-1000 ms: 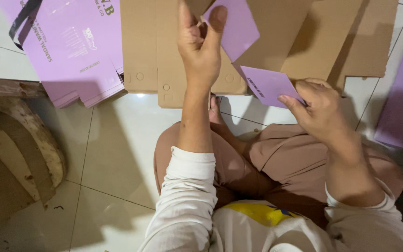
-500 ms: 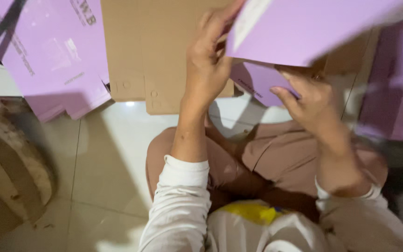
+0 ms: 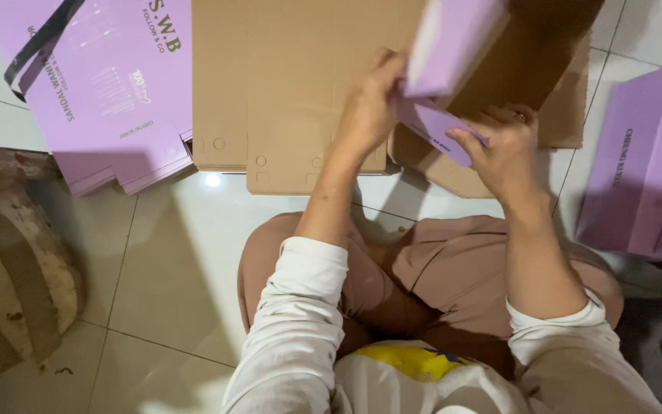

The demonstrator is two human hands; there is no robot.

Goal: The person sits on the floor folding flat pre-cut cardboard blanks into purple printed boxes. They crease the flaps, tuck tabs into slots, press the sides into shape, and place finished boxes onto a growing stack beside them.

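At twelve o'clock above the lap, a purple box (image 3: 453,54) partly folded, held up over the tiled floor (image 3: 170,253), its brown inside turned toward one o'clock. Left hand (image 3: 369,107) closed on the box's lower left edge, fingers wrapped behind the panel. Right hand (image 3: 503,146) at one o'clock, thumb and fingers pinching a purple flap (image 3: 434,126) that sticks out from the box's underside. Compared with half a second back: box swung from a flat sheet spread wide across the top into a narrower, upright-folded shape, purple side now to the left; both hands shifted slightly up and closer together. Behind the hands, a stack of flat brown cardboard sheets (image 3: 285,84) on the floor from eleven to twelve o'clock. At ten o'clock, a pile of flat purple box blanks (image 3: 109,92) with a black strap across one corner. At three o'clock, an assembled purple box (image 3: 645,161) standing on the floor. At eight o'clock, a worn brownish round object (image 3: 9,253), kind unclear.
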